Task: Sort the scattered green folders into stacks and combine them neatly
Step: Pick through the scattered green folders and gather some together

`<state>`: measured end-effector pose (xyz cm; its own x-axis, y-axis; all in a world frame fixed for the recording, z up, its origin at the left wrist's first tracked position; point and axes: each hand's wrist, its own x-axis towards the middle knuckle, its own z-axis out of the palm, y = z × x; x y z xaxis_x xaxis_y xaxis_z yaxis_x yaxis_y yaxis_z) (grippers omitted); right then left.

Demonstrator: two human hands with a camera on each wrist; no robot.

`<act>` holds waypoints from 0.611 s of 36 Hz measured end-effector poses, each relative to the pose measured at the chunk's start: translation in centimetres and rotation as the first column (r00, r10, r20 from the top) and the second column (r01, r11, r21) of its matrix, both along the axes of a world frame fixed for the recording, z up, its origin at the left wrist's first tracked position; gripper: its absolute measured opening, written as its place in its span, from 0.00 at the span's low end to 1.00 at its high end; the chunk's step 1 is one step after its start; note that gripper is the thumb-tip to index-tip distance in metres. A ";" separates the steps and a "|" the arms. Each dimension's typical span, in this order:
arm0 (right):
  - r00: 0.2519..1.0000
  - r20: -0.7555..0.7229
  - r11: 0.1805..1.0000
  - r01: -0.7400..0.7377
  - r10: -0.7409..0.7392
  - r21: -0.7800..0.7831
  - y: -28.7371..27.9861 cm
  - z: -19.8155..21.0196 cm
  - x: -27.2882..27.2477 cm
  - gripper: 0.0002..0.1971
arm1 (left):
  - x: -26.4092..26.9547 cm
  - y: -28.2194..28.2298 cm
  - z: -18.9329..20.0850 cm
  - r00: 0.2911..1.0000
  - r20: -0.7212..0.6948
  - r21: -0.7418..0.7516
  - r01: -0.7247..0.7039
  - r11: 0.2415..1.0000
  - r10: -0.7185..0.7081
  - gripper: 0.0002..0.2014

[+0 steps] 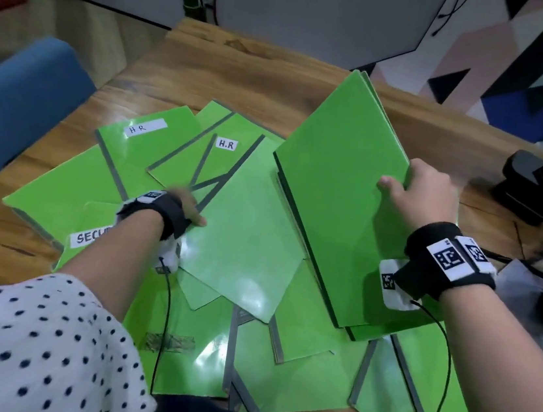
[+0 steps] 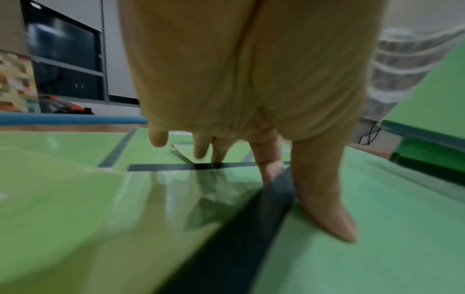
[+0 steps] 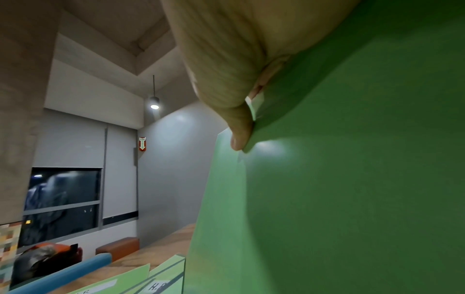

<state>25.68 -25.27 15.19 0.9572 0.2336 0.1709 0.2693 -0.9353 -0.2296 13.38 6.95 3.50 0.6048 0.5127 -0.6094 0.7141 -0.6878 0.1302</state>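
Left wrist alone shows fingers (image 2: 324, 208) pressing folder (image 2: 377, 248).

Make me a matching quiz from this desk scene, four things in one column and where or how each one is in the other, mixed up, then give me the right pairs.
Column one:
1. right hand
2. left hand
3. blue chair back
4. folder with the small H.R label

Column two:
A. beside the table's left edge
B. lying flat in the pile at the far side, partly covered by other folders
C. gripping a raised bundle of green folders by its right edge
D. down on the flat pile, thumb lying on a pale folder

Pairs: 1-C, 2-D, 3-A, 4-B
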 end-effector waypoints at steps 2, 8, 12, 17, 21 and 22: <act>1.000 -0.004 1.000 0.018 -0.018 0.003 -0.3 0.1 0.2 0.20 | -0.4 0.5 -0.5 1.000 0.014 -0.004 -0.007 1.000 0.007 0.29; 0.985 -0.116 0.970 0.145 -0.124 0.196 -2.6 -0.3 1.5 0.18 | -2.1 0.8 0.3 0.997 0.066 -0.048 -0.048 0.998 0.051 0.24; 0.899 -0.373 0.841 0.376 -0.230 0.390 -4.3 -3.7 1.4 0.34 | -2.2 1.3 3.8 0.981 0.165 -0.012 -0.104 0.994 0.105 0.17; 0.729 -0.625 0.695 0.602 -0.278 0.392 -4.1 -9.7 -2.2 0.37 | -1.4 0.7 9.3 0.961 0.276 0.086 -0.060 0.994 0.034 0.11; 0.592 -0.749 0.704 0.666 -0.298 0.247 -4.5 -12.4 -3.4 0.36 | -1.2 -1.5 12.5 0.940 0.333 0.233 -0.002 0.973 -0.078 0.11; 0.553 -0.776 0.720 0.667 -0.303 0.194 -4.7 -12.6 -3.6 0.37 | -1.3 -2.0 13.3 0.931 0.352 0.264 0.005 0.965 -0.101 0.10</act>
<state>22.12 -29.95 2.54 0.7704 -0.2291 -0.5950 -0.5896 -0.6114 -0.5279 12.07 4.90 16.78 0.7885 0.5818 -0.1994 0.6134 -0.7674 0.1867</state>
